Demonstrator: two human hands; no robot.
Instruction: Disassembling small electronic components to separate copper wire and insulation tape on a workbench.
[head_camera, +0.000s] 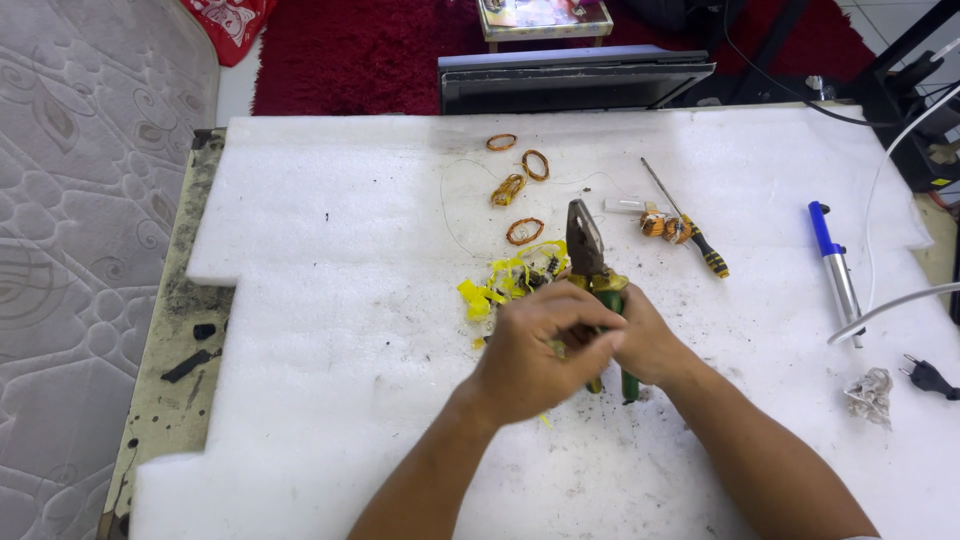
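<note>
- Gripping the green handles of a pair of pliers (596, 275), the right hand (648, 345) is wrapped tight around them near the middle of the desk (330, 400); the steel nose points toward 12 o'clock.
- The left hand (530, 355) lies over the right, fingers curled in against the same handles; whether it pinches something small there I cannot tell, since the fingers hide it.
- The pliers look heavy and rigid, with slick metal jaws; the padded handles are the sound place to hold, well back from the pivot.
- Scraps of yellow tape (505, 282) lie at 10 o'clock from the hands, just beside the pliers' nose; they look light, limp and likely sticky.
- Small copper wire coils (524, 231) sit further out at 11 o'clock, thin, springy and easy to bend out of shape.
- A screwdriver (688, 222) with a striped handle lies at 1 o'clock, and a blue-tipped suction tool (835, 265) at 2 o'clock, well apart.
- White foam sheeting covers the desk, soft under everything.
</note>
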